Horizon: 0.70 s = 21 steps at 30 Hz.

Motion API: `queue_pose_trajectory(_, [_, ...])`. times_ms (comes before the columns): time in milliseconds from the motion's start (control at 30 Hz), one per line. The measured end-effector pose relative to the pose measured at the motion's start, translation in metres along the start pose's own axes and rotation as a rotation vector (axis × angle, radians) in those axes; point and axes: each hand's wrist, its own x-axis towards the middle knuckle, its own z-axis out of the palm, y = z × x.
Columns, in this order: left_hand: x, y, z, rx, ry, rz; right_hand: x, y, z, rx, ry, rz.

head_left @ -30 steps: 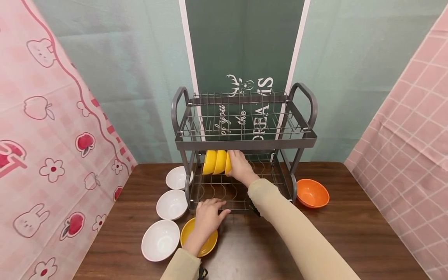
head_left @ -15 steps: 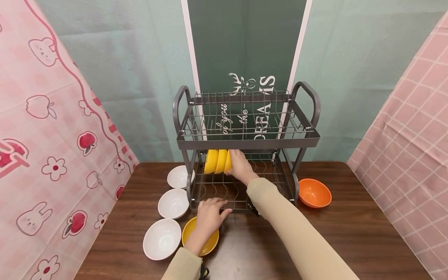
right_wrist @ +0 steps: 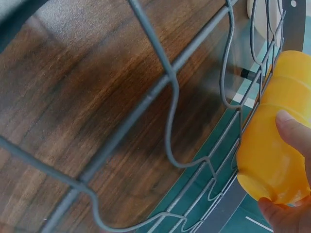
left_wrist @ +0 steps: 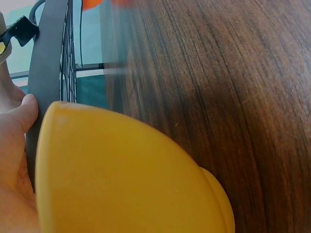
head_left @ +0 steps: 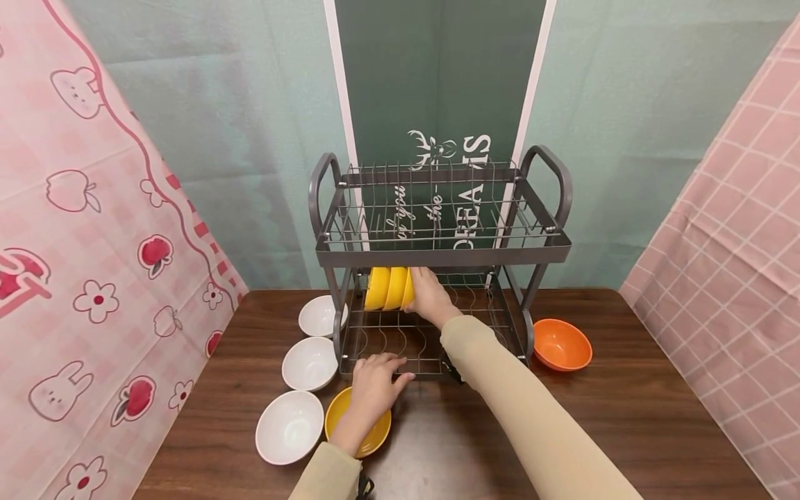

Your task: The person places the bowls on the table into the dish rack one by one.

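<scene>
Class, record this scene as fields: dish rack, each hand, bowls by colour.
Dish rack: two tiers, on wooden table
Right hand: grips rightmost yellow bowl on lower tier
Left hand: at rack's front edge, holding no bowl
Yellow bowls: three on lower tier, one on table
White bowls: three, left of rack
Orange bowl: right of rack

From above, the head camera faces forward and down over the rack (head_left: pixel 444 257) and worktop (head_left: pixel 625 423), the left wrist's looks closely past a yellow bowl (left_wrist: pixel 121 174), and the right wrist's across wires (right_wrist: pixel 125 130) to stacked yellow bowls (right_wrist: pixel 269 155) the head view shares.
</scene>
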Motion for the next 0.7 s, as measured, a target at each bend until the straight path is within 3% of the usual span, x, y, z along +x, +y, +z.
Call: queue_pose_trajectory(700, [0.0004, -0.0003, 0.0013, 0.002, 0.024, 0.013, 0.0026, -0.0014, -0.0073, -0.017, -0.055, 0.005])
